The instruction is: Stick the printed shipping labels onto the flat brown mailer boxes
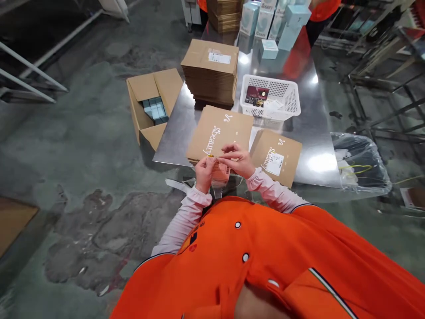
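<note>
At the table's front edge, my left hand (pixel 204 173) pinches the upper left of an orange-tinted label sheet (pixel 222 173) with dark printing. My right hand (pixel 239 161) reaches in from the other side, thumb and forefinger closed at the sheet's upper edge, its other fingers stretched over the cardboard. Both sets of fingertips nearly meet. Just beyond them lies a stack of flat brown cartons (pixel 221 126) with white "beauty" lettering. Right of my right hand is another flat carton (pixel 282 148), bearing a white printed label (pixel 274 163).
A white perforated basket (pixel 292 99) holding dark red printed cards (pixel 257 95) stands behind. Taller carton stacks (pixel 209 73) and light blue boxes (pixel 249 20) occupy the far table. An open carton (pixel 141 86) sits left; a lined bin (pixel 375 166) stands right. Another person's orange sleeve (pixel 325 9) shows.
</note>
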A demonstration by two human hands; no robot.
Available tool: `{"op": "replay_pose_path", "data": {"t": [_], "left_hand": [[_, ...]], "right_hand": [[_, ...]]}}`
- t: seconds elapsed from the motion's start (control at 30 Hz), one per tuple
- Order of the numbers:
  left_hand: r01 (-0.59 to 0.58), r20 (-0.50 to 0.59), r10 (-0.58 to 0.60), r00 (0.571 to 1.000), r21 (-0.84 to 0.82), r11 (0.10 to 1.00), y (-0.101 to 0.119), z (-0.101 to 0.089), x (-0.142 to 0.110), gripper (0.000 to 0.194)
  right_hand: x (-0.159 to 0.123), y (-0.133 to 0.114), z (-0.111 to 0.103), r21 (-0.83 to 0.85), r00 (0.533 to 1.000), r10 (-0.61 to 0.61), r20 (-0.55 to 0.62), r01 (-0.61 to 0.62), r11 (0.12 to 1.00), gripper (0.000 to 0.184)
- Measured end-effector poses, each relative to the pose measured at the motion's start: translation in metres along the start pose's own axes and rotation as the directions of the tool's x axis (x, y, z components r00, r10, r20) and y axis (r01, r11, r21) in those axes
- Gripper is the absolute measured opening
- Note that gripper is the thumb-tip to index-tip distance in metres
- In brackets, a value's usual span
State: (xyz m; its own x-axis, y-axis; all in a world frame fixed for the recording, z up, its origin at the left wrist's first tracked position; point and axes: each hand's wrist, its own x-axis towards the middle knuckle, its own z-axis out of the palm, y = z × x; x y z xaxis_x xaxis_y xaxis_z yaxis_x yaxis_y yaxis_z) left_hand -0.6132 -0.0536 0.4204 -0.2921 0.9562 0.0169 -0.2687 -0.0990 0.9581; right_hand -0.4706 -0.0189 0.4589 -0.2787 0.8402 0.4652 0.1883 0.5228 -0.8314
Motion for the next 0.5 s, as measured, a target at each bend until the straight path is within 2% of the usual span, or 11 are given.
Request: {"op": "replay_pose_path", "data": {"t": [0.1, 0.2, 0.3, 0.37, 0.43, 0.5], "left_hand": [[0.027, 0.074, -0.028, 0.997, 0.007, 1.000, 0.000, -0.010, 0.006, 0.044], [0.153, 0.197, -0.173, 0.965, 0.112, 0.982, -0.007, -0.023, 0.007, 0.049], [0.321, 0.284, -0.379, 0.881, 0.230, 0.919, -0.021, -0.037, 0.003, 0.049], [0.435, 0.304, -0.486, 0.819, 0.223, 0.872, -0.032, -0.047, -0.003, 0.051], [0.554, 0.311, -0.592, 0.744, 0.210, 0.806, -0.041, -0.060, -0.013, 0.057], [0.645, 0.321, -0.677, 0.663, 0.216, 0.733, -0.046, -0.075, -0.027, 0.060]], "right_hand": [[0.003, -0.006, 0.003, -0.027, 0.997, -0.075, -0.022, 0.074, 0.997, 0.021], [0.021, 0.004, -0.002, -0.059, 0.997, -0.024, -0.078, 0.020, 0.998, 0.021], [0.052, 0.036, -0.008, -0.131, 0.984, 0.104, -0.143, -0.123, 0.984, 0.022], [0.072, 0.063, -0.010, -0.221, 0.951, 0.243, -0.190, -0.282, 0.933, 0.022], [0.086, 0.084, -0.010, -0.350, 0.895, 0.380, -0.232, -0.442, 0.826, 0.029], [0.095, 0.097, -0.009, -0.494, 0.846, 0.461, -0.268, -0.532, 0.688, 0.053]]}}
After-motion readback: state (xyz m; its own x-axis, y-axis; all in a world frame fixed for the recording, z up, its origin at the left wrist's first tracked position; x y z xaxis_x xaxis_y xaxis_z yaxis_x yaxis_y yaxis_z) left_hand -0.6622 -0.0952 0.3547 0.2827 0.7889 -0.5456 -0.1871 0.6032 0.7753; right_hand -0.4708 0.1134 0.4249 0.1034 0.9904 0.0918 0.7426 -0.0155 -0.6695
